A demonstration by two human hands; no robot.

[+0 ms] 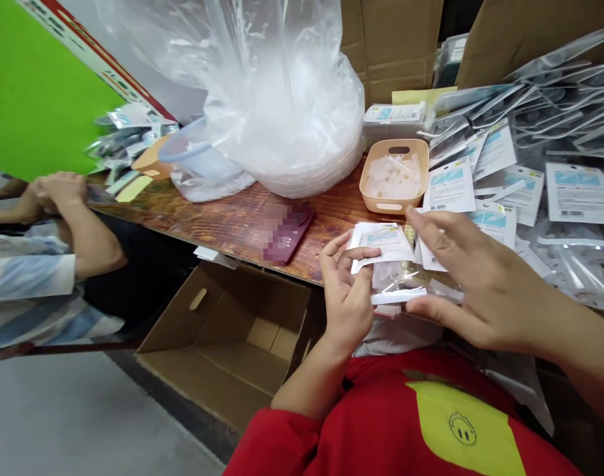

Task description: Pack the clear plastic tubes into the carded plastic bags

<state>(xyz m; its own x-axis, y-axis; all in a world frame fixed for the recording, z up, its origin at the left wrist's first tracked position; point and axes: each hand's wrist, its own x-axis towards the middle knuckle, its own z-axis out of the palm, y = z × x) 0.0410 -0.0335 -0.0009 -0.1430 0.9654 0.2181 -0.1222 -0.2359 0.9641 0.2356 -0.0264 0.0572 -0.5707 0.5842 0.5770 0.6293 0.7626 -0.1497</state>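
Holding of a clear packet (398, 279) with a printed white card is done, in the head view, by the left hand (345, 297). Its grip is closed on the packet's left side, with fingers laid over the card. The grip of the right hand (485, 281) is released: thumb and fingers are spread beside the packet's right edge. Whether the packet is touched by that thumb cannot be told.

The packet is located at the near edge of the wooden table (197, 225), in front of the tan basket (412, 206). Translucent white pieces (394, 175) are contained in the basket. A card stack (394, 114) is placed behind it, and printed packets (579, 192) are heaped to its right. A large clear bag (282, 125) is set to its left; a maroon item (296, 241) is laid in front of the bag.

The batch is judged to be part-finished. Many packets appear to be made up with cards, while loose pieces are left in the basket. Pale contents are seen in the held packet; whether its white strip (398, 295) is sealed cannot be determined.
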